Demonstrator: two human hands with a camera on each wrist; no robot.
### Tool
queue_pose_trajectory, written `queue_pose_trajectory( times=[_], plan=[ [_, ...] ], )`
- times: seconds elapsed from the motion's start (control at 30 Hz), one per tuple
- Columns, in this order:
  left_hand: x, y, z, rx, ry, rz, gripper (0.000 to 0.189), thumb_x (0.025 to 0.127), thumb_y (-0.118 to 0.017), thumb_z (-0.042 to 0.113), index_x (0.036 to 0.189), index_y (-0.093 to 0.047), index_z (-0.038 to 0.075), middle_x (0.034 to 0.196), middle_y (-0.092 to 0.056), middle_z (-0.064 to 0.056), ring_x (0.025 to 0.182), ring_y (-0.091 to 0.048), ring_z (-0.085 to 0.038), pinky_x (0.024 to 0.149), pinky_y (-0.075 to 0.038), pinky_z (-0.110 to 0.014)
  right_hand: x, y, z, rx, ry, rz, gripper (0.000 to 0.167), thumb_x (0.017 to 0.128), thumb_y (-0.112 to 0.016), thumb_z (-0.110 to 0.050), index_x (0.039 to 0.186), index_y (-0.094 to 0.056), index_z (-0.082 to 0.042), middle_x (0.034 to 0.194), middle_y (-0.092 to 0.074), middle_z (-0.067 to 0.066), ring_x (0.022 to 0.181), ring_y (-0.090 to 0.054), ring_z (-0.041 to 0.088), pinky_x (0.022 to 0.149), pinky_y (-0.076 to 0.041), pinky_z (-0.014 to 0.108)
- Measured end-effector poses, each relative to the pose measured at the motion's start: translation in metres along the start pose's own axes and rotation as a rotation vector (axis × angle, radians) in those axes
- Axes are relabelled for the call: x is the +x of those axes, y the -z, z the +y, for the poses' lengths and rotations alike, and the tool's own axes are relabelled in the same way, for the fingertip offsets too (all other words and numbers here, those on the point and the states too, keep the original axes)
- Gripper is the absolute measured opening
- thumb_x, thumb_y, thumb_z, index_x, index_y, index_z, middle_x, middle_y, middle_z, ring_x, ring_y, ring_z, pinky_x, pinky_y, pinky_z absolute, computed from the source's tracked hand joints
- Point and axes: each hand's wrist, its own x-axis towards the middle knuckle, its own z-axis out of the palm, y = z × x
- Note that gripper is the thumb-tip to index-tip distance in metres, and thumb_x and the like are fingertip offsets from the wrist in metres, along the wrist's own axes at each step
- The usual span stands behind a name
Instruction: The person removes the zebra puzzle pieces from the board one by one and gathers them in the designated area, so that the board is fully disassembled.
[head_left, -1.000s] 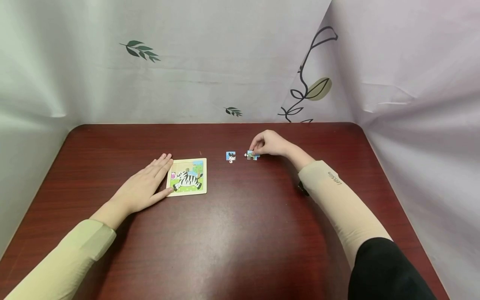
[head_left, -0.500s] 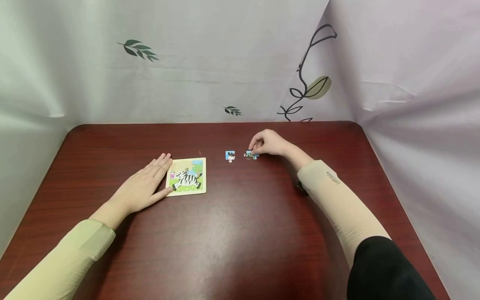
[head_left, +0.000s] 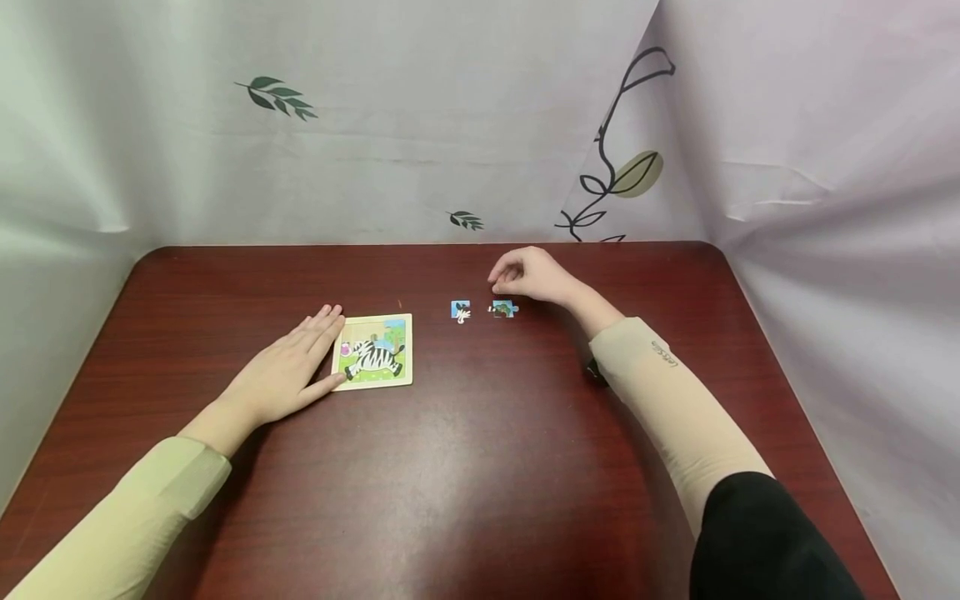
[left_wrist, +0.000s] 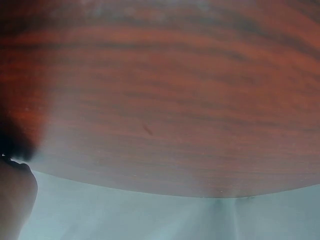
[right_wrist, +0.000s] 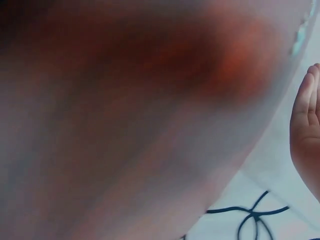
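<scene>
A square wooden zebra puzzle (head_left: 408,350) lies on the table in the head view, with bare wood showing at its upper left. My left hand (head_left: 288,367) lies flat, its fingertips and thumb touching the puzzle's left edge. To the right, two loose jigsaw pieces lie apart: a blue one with part of the zebra (head_left: 461,311) and a blue-green one (head_left: 504,309). Just behind the blue-green piece, my right hand (head_left: 534,273) hovers with loosely bent fingers and nothing between them. Part of the right hand (right_wrist: 307,130) shows at the right wrist view's edge.
The dark red wooden table (head_left: 450,467) has rounded far corners. Pale curtains (head_left: 420,125) with leaf prints hang behind it and along both sides.
My right hand has let go of the blue-green jigsaw piece and risen slightly back and away, leaving it on the table. The left hand has stayed at the puzzle's edge.
</scene>
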Motion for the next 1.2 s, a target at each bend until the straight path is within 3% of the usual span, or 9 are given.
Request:
queue_pose_trajectory(
  times=[0.3,0.6,0.9,1.2],
  plan=[
    [0.0,0.0,0.0,-0.002,-0.014,0.004,0.087,0.102,-0.066,0.042,0.164,-0.029,-0.007,0.172,-0.029,-0.026,0.163,-0.027,-0.039,0.137,0.0,-0.025,0.017,-0.017,-0.037,0.051,0.048,-0.052,0.018,0.093,-0.08,-0.008,0.108,-0.079,0.0,0.095,-0.077,0.011,0.089,-0.072,0.021,0.084,-0.061,0.027],
    [0.0,0.0,0.0,-0.003,-0.013,0.007,0.087,0.102,-0.066,0.042,0.164,-0.028,-0.007,0.172,-0.029,-0.026,0.163,-0.027,-0.038,0.137,0.0,-0.025,0.037,-0.05,-0.065,0.086,0.098,-0.114,0.022,0.092,-0.081,-0.007,0.112,-0.078,0.001,0.097,-0.077,0.01,0.089,-0.073,0.02,0.085,-0.061,0.024],
    [0.0,0.0,0.0,-0.002,-0.014,0.003,0.087,0.102,-0.066,0.042,0.163,-0.029,-0.008,0.172,-0.03,-0.027,0.162,-0.028,-0.04,0.138,-0.001,-0.026,0.05,-0.078,-0.081,0.1,0.135,-0.177,0.02,0.091,-0.081,-0.005,0.11,-0.079,0.0,0.097,-0.077,0.009,0.086,-0.072,0.015,0.08,-0.059,0.018],
    [0.0,0.0,0.0,-0.006,-0.015,0.006,0.087,0.102,-0.067,0.042,0.163,-0.029,-0.007,0.172,-0.03,-0.027,0.162,-0.029,-0.04,0.137,0.0,-0.025,0.055,-0.091,-0.087,0.037,0.115,-0.239,0.023,0.09,-0.082,-0.003,0.112,-0.078,-0.001,0.097,-0.074,0.008,0.087,-0.069,0.013,0.08,-0.057,0.016]
  ],
)
